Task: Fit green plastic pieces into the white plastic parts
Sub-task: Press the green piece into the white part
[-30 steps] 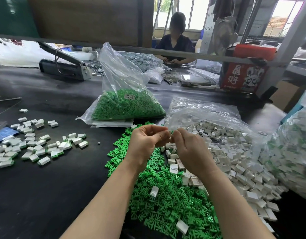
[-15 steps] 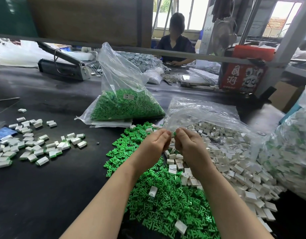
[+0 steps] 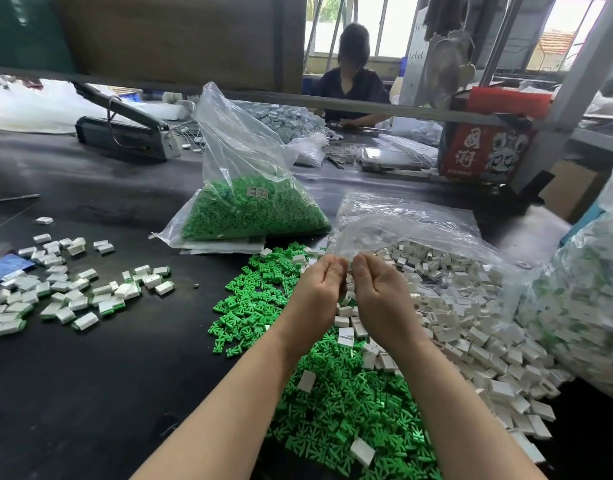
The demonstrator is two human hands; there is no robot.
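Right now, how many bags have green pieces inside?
2: a clear bag of loose green pieces standing mid-table behind the loose green pile, and a bag of assembled white-and-green parts at the right edge. Others may be hidden.

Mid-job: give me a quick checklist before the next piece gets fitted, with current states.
1. Both hands together over the piles: left hand, right hand: ok.
2. Piece in each grip: fingertips curled together, contents hidden: cannot tell.
3. Green pieces in reach: ok.
4. White parts in reach: ok.
5. Room by the finished pile on the table: ok.
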